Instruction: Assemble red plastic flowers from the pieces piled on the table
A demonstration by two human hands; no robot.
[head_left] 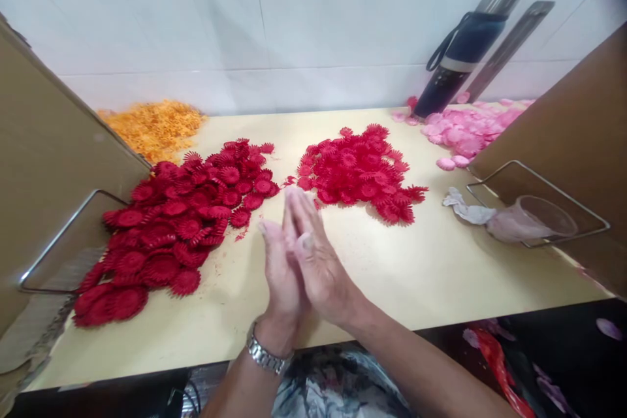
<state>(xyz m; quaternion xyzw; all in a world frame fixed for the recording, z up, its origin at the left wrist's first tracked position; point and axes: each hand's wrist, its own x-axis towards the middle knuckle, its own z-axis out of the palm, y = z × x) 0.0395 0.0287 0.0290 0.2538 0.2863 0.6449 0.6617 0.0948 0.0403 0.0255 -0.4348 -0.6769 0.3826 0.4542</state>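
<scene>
Whatever may lie between the pressed palms of the left hand and right hand is hidden, so I cannot tell if they hold anything; their fingers are straight, close together and pointing towards the white tiled wall. Brown upright boards block parts of the shredded orange heap and the pale pink disc heap. On the cream tabletop, the dark-red heap of toothed-edge discs lies left of the hands, its long axis slanting away rightward; the brighter red heap of toothed-edge discs sits beyond them, slanting nearer rightward. Individual discs face various ways. Two red heaps, one orange, one pink; overlapping discs defy counting.
</scene>
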